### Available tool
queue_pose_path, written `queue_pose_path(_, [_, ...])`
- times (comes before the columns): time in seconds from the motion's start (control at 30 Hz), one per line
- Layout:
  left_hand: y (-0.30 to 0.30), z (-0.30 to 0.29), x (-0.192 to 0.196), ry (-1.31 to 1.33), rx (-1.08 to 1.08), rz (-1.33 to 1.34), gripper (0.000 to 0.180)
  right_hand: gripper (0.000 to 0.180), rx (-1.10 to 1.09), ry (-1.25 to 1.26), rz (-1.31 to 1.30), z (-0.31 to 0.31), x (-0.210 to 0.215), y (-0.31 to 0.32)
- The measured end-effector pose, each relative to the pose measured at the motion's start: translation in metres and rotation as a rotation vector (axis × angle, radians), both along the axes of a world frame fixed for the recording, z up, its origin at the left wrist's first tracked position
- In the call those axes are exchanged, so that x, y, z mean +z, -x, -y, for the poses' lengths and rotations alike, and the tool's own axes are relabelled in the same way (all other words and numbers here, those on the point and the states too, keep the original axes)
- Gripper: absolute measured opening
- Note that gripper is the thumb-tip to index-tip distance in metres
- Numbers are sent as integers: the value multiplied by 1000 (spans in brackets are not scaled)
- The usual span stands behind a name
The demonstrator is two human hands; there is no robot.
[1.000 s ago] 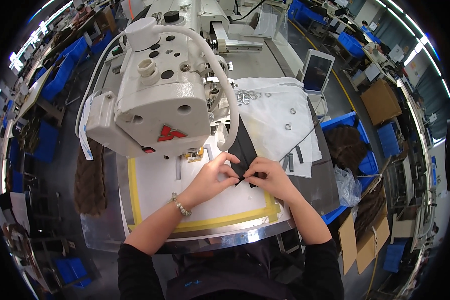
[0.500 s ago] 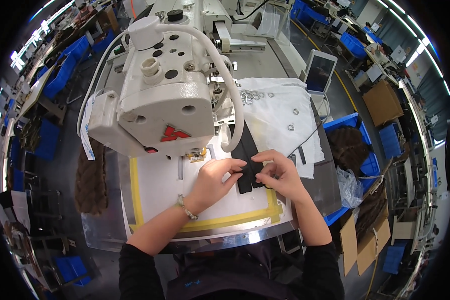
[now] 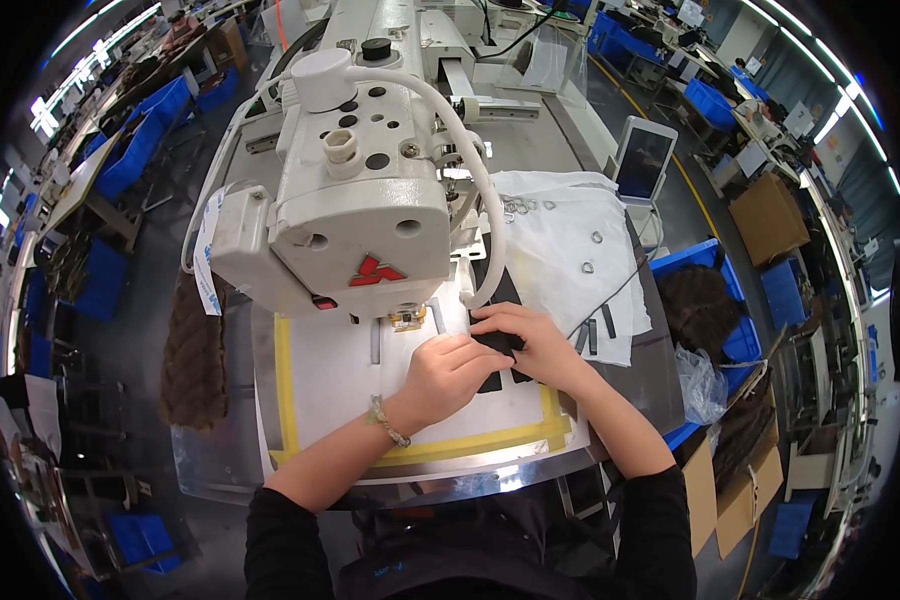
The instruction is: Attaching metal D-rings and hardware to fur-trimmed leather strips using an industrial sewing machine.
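Note:
Black fabric strips (image 3: pixel 498 342) lie lengthwise on a white work sheet (image 3: pixel 330 410) edged with yellow tape, right of the sewing machine's needle area (image 3: pixel 407 318). My left hand (image 3: pixel 452 378) is closed over the near part of the strips, fingers together. Opposite it, my right hand (image 3: pixel 535 345) bends its fingers over them, closed at the strips a little farther up. The two hands almost touch, and they hide the fingertips and much of the strips. A beaded bracelet (image 3: pixel 390 422) circles my left wrist.
The large white sewing machine head (image 3: pixel 360 225) overhangs the sheet. A white cloth (image 3: pixel 610 215) at right carries metal rings (image 3: pixel 588 268) and short black pieces (image 3: pixel 609 320). Beyond are a screen (image 3: pixel 644 160) and blue bin (image 3: pixel 740 310); brown furry material (image 3: pixel 195 360) hangs at left.
My hands have drawn closer together; the right has reached farther over the strips, its fingers now lying across them. The whole view has shifted slightly.

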State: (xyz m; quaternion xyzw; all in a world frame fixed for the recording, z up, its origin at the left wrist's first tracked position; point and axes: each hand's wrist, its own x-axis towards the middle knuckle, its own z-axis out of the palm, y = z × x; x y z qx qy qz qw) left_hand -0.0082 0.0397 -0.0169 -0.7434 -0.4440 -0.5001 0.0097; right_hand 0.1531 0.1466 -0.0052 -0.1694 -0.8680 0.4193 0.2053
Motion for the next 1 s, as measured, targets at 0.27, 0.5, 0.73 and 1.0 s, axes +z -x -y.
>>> queue_pose_path(0.27, [-2, 12, 11, -103, -94, -176, 17, 43, -2, -158, 68, -24, -3, 11])
queue_pose_path(0.5, [-10, 35, 17, -295, -221, -551, 21, 43, -58, -414, 44, -36, -12, 18])
queue_pose_path(0.73, [4, 59, 19, -236, -289, -701, 23, 45, -163, -613, 57, -33, -15, 18])
queue_pose_path(1.0, [25, 63, 3, -94, -243, -753, 23, 51, -259, -884, 231, -15, 8, 19])
